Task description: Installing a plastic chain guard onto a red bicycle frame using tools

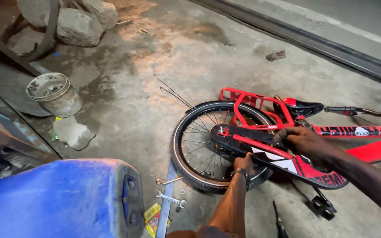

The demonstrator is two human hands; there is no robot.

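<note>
A small red bicycle lies on its side on the concrete floor, rear wheel toward me. My left hand, with a band at the wrist, reaches under the black and red chain guard at the wheel hub, fingers curled and partly hidden. My right hand rests on top of the chain guard near the red frame, gripping its upper edge. The black saddle and red rear rack lie beyond my hands. A pedal sticks out toward me.
Two spanners and a small nut lie on the floor by the wheel, a screwdriver nearer me. A blue plastic drum fills the lower left. A dirty metal bowl, stones and loose spokes lie further off.
</note>
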